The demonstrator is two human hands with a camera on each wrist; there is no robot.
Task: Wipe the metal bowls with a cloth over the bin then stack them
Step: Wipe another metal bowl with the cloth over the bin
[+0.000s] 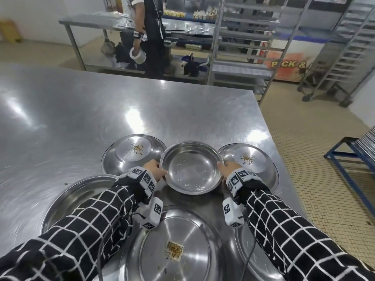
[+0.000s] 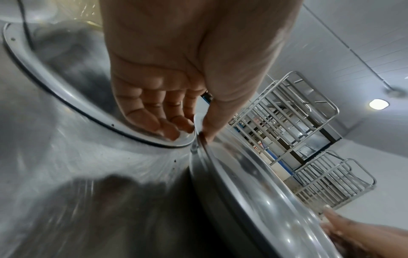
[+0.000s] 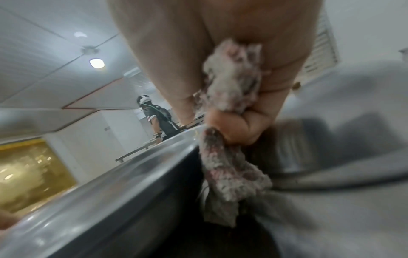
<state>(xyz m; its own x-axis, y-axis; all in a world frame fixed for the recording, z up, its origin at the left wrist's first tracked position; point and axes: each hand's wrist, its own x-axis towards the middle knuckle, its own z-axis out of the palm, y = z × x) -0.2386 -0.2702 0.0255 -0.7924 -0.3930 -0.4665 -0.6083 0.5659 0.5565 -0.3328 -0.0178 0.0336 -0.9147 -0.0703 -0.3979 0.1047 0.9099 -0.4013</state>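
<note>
One bowl (image 1: 190, 167) looks clean, gripped at its rim by the left hand (image 1: 155, 169) and by the right hand (image 1: 229, 168), which also clutches the cloth (image 3: 232, 90), near the tabletop's (image 1: 81, 110) right edge, while three crumbed bowls (image 1: 133, 154) await wiping.

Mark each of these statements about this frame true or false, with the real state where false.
1. Both hands hold the centre bowl by its rim. True: the left hand holds the left edge and the right hand the right.
2. The centre bowl holds crumbs. False: its inside looks clean, while the far-left bowl and far-right bowl hold crumbs.
3. The right hand also holds the cloth. True: its fingers curl round it in the right wrist view.
4. The bowls are already stacked. False: they lie apart on the steel table.
5. The nearest bowl is spotless. False: a brown patch sits at its middle.
</note>
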